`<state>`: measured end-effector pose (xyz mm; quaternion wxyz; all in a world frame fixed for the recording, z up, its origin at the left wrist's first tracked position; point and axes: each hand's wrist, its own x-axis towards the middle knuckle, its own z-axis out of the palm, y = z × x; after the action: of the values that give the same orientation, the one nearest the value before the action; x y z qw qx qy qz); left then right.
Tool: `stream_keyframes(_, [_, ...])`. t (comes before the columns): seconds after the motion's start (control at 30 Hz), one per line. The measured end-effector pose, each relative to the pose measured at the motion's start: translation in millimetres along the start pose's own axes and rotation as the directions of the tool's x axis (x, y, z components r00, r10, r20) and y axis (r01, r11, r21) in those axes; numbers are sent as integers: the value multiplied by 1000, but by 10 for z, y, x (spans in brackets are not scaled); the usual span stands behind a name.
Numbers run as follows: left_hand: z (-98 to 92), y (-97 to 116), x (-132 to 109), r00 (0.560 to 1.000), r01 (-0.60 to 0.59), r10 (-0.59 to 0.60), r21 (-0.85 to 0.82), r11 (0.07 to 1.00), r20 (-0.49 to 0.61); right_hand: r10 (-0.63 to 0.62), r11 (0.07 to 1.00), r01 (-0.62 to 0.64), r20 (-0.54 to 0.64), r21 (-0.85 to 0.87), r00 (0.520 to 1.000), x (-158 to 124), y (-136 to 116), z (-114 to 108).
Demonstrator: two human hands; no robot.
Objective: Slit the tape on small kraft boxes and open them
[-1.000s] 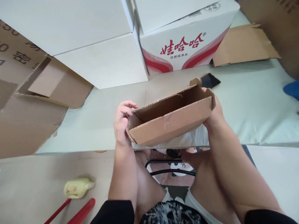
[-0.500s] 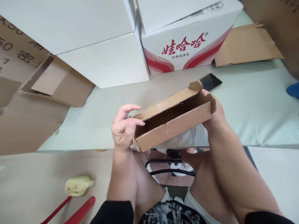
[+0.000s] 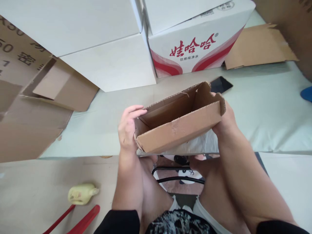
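A small brown corrugated cardboard box (image 3: 180, 126) is held above the near edge of a pale green surface (image 3: 263, 107), its open side turned up toward me. My left hand (image 3: 128, 130) grips its left end, fingers curled over the end flap. My right hand (image 3: 225, 122) clasps the right end, mostly hidden behind the box wall. A white plastic bag (image 3: 200, 144) hangs just beneath the box.
Large white cartons (image 3: 97, 42) and one with red lettering (image 3: 195, 39) stand behind. A black phone (image 3: 220, 84) lies past the box. Flat brown cardboard (image 3: 258, 47) lies at right and more at left (image 3: 36, 107). A yellow bottle (image 3: 81, 194) and red handles (image 3: 83, 221) lie on the floor.
The box has tipped back so its open inside faces me again. My left hand, which had loosened with fingers spread, has closed on the left end flap.
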<state>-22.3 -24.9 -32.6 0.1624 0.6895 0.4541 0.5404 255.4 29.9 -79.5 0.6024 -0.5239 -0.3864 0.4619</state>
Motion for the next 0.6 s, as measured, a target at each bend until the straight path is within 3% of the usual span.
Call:
stream_keyframes(0.13, [19, -20, 10, 997, 76, -77, -139, 987, -4, -2, 1000, 1, 32, 5, 999, -1, 1, 4])
stream_keyframes(0.23, [37, 15, 25, 981, 175, -186, -154, 972, -56, -5, 1000, 5, 42, -9, 999, 12, 27, -11])
stream_keyframes(0.33, [45, 44, 37, 971, 196, -217, -181, 964, -103, -13, 999, 15, 52, -41, 999, 28, 56, -27])
stream_keyframes(0.6, [-32, 2, 54, 964, 251, -262, -189, 949, -36, 44, 999, -44, 44, 10, 998, 29, 32, 19])
